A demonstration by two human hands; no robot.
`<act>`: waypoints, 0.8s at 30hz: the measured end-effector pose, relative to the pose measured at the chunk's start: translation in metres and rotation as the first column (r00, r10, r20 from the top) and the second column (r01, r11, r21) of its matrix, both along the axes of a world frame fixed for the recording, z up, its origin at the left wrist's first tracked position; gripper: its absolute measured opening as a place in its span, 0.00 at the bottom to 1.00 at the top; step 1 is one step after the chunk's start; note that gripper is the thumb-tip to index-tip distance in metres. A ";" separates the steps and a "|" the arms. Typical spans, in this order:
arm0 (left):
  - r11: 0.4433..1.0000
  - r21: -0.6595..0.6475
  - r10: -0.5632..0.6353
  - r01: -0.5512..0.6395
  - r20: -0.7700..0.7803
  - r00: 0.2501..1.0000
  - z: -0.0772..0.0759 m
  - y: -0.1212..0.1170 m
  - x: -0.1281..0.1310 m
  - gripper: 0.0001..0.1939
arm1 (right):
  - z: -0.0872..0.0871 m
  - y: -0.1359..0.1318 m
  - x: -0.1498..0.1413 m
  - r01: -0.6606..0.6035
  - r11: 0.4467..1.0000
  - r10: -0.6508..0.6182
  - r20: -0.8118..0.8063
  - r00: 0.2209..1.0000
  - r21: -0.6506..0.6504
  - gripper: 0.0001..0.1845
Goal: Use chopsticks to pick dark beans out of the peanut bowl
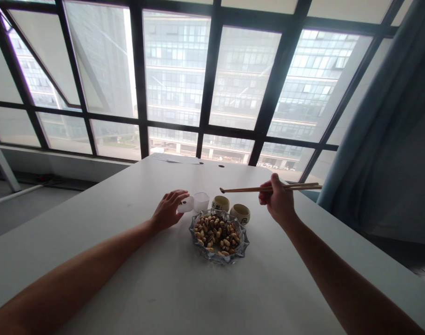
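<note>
My left hand (169, 208) is closed around a small white cup (186, 205), tilted so that its opening faces me, with a dark speck or two inside. A second white cup (201, 202) stands right beside it. My right hand (278, 198) grips a pair of wooden chopsticks (246, 189), held level above the table. Pinched at their tips is a small dark seed (222, 190). Below the chopsticks are two beige cups with dark characters, one on the left (221, 203) and one on the right (240, 213). In front of them sits a scalloped glass bowl (197, 242) of peanuts and dark seeds (216, 231).
The white table (146, 279) stretches toward large framed windows (174, 70). Flat white sheets (175, 159) lie at its far edge, near two dark round holes. A blue-grey curtain (369, 139) hangs on the right. A white metal leg (3, 160) stands at the left.
</note>
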State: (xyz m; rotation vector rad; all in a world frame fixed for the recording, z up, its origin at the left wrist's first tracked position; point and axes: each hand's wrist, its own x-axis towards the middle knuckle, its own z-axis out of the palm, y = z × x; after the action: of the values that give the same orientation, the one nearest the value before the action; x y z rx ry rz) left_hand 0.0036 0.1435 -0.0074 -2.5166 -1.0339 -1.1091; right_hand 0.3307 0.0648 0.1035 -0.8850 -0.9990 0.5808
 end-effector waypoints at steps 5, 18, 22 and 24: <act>0.998 -0.047 0.052 -0.050 0.059 0.997 -0.001 0.000 0.000 0.29 | 0.001 -0.001 0.000 -0.006 1.000 0.006 0.002 1.000 -0.007 0.29; 0.980 -0.149 0.149 -0.130 0.127 0.981 -0.004 0.003 0.000 0.31 | 0.000 0.000 0.001 -0.027 1.000 0.027 0.010 1.000 0.016 0.30; 0.971 -0.171 0.190 -0.169 0.113 0.975 -0.003 0.002 0.000 0.31 | -0.001 0.001 0.001 -0.025 0.999 0.025 0.003 1.000 0.021 0.30; 0.968 -0.179 0.199 -0.178 0.104 0.975 -0.002 0.002 0.000 0.30 | -0.001 0.001 0.001 -0.023 0.999 0.023 0.009 1.000 0.023 0.29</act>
State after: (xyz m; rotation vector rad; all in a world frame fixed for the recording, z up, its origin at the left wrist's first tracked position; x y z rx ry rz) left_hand 0.0037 0.1454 -0.0090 -2.4350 -1.4242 -1.1743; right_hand 0.3313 0.0660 0.1023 -0.8569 -1.0226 0.5842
